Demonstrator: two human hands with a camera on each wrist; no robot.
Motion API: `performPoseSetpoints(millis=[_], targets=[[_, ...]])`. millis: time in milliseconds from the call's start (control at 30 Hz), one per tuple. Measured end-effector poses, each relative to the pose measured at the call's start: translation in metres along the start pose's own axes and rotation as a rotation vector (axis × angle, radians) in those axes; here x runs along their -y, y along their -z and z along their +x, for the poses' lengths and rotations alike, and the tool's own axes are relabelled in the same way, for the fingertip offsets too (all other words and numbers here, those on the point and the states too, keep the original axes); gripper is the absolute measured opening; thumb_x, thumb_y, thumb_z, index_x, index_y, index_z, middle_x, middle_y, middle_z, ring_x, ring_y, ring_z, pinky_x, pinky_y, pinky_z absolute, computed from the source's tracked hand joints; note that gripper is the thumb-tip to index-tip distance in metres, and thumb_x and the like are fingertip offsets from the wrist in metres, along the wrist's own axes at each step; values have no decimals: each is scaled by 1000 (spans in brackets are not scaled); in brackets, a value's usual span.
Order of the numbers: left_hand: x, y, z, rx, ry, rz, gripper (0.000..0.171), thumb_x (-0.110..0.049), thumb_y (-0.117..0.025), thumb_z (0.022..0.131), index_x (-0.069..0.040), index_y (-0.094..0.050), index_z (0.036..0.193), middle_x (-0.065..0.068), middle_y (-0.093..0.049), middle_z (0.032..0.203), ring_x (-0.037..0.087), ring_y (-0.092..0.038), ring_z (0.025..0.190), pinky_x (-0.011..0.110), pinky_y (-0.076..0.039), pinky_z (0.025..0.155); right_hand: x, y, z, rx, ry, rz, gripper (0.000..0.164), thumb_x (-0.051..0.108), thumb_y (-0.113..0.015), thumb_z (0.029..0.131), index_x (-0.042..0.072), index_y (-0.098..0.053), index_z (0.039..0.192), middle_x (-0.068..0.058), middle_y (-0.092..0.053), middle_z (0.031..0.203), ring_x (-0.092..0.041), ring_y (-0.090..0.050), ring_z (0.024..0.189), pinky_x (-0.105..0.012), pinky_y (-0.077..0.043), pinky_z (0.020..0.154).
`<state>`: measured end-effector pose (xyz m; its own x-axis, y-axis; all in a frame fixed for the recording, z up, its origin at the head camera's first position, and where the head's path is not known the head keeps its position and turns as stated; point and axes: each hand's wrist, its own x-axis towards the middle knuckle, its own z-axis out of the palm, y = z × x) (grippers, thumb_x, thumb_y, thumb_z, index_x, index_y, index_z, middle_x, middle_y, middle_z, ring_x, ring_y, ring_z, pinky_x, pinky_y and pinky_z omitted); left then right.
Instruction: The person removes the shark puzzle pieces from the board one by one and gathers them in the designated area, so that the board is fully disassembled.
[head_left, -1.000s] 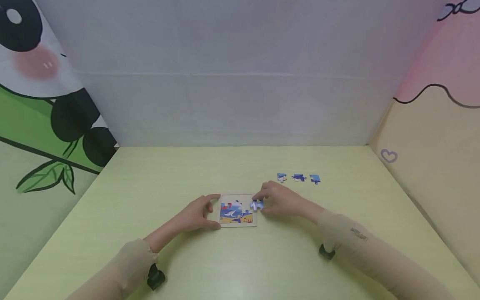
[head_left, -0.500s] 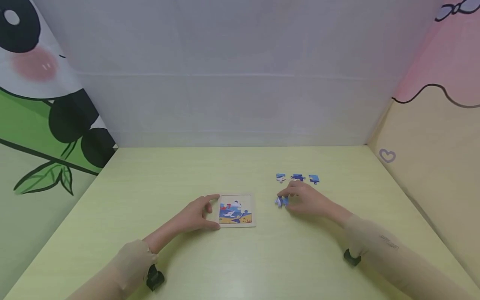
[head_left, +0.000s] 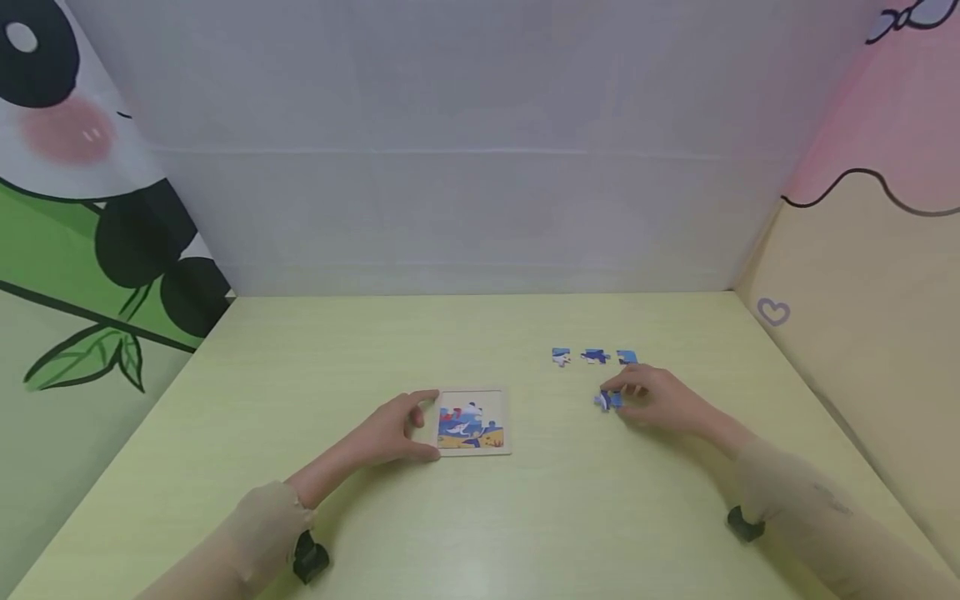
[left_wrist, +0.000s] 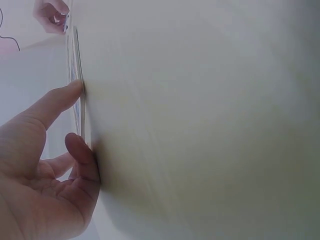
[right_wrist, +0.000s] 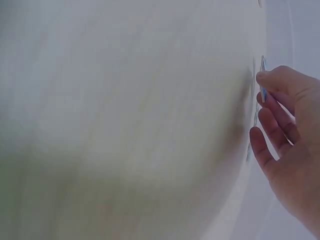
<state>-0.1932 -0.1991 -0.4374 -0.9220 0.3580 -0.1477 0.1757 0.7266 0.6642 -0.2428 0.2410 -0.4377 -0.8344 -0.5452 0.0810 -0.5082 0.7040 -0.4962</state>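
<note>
My left hand [head_left: 393, 427] holds the left side of a pale, square puzzle board [head_left: 507, 442], index finger at its far corner and thumb at its near corner. Inside the board's frame lies a partly assembled sea picture [head_left: 459, 427] in blue, red and yellow; bare backing shows along its top and right. To the right, my right hand [head_left: 663, 402] pinches a blue-and-white jigsaw piece [head_left: 606, 401] between thumb and index finger. In the right wrist view the piece [right_wrist: 263, 90] appears edge-on, just off the table surface, with the other fingers loosely bent.
Beyond the right hand, three loose jigsaw pieces lie in a row: a left one [head_left: 561, 357], a middle one [head_left: 596, 357] and a right one [head_left: 627, 357]. The pale yellow table [head_left: 337, 333] ends at a grey back wall [head_left: 480, 217], with painted panels on both sides.
My right hand has drawn the pinched piece away from the board's upper right, moving rightward to below the right end of the row. The left hand and board have stayed put.
</note>
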Motion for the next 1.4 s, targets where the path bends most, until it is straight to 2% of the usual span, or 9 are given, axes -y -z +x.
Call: performPoseSetpoints(millis=[233, 433, 600, 833, 1400], targets=[[0, 0, -1, 0, -1, 0, 91, -25, -88, 72, -6, -42, 148, 5, -53, 98, 15, -45, 76, 23, -38, 64, -19, 9, -13, 7, -88, 3, 36, 10, -74, 85, 19, -68, 120, 4, -67, 111, -12, -57, 96, -29, -51, 86], [1, 1, 0, 1, 1, -7, 92, -25, -88, 72, -5, -41, 148, 6, -54, 99, 16, -45, 76, 23, -38, 64, -28, 16, -18, -8, -93, 19, 36, 9, -74, 85, 17, -68, 121, 0, -64, 108, -16, -57, 96, -31, -50, 83], [0, 3, 0, -1, 6, -5, 92, -25, -88, 72, -5, -41, 149, 6, -54, 99, 16, -45, 76, 23, -38, 63, -35, 16, -15, 8, -113, 75, 36, 13, -73, 87, 20, -67, 122, -2, -63, 117, -15, -54, 100, -29, -47, 86], [-1, 3, -1, 0, 3, -7, 92, -24, -87, 72, -4, -41, 148, 6, -54, 98, 16, -45, 76, 24, -38, 63, -41, 18, -14, 42, -112, 142, 35, 18, -72, 90, 19, -66, 124, -4, -61, 125, -15, -52, 108, -25, -45, 91], [-4, 1, -2, 3, 1, -6, 90, -24, -87, 72, -3, -42, 147, 6, -54, 98, 16, -45, 76, 23, -38, 64, -47, 17, -17, 56, -117, 157, 36, 21, -72, 90, 19, -65, 126, -5, -61, 125, -8, -48, 98, -22, -43, 85]])
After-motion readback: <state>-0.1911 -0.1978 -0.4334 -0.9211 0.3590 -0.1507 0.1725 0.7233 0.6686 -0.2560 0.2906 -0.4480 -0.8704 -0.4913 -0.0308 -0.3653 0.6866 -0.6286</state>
